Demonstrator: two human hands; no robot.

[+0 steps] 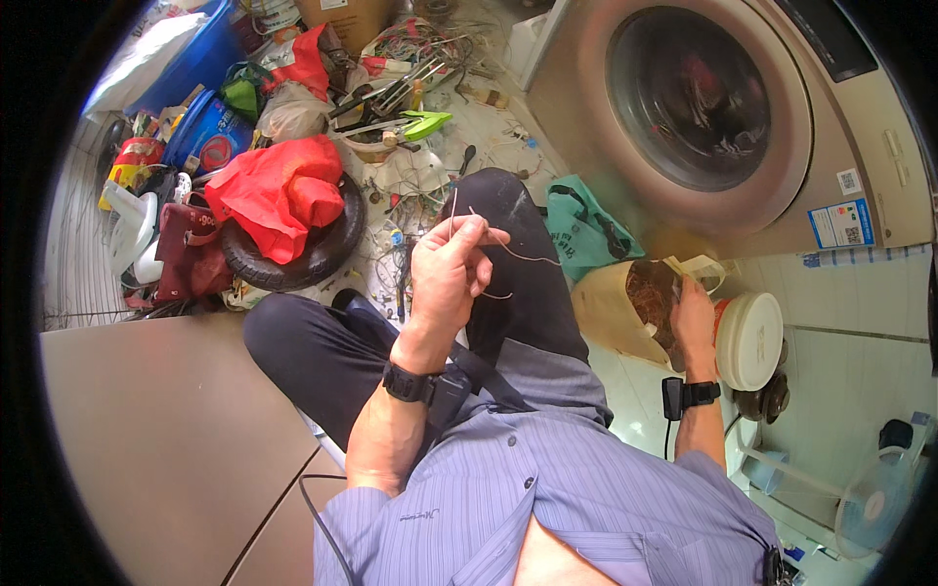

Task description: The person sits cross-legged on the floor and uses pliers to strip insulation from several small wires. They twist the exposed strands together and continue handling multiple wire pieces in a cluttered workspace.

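Note:
My left hand (451, 269) is raised over my knee, thumb and fingers pinched on a thin wire (528, 256). One end sticks up past the fingertips, and a pale length trails off to the right. At the right, my right hand (692, 317) is at the mouth of a tan bag (611, 313) that lies tilted toward me. Inside the bag is a tangle of reddish-brown, copper-like strands (653, 298). The fingers of that hand are partly hidden at the bag's edge, so their grip does not show.
A washing machine (576, 107) stands at the far right, with a teal bag (586, 230) before it. A white lidded bucket (752, 340) is beside my right hand. To the left lie a black tyre (337, 244), a red bag (278, 190) and a blue tub (210, 132). Tools and cables litter the floor ahead.

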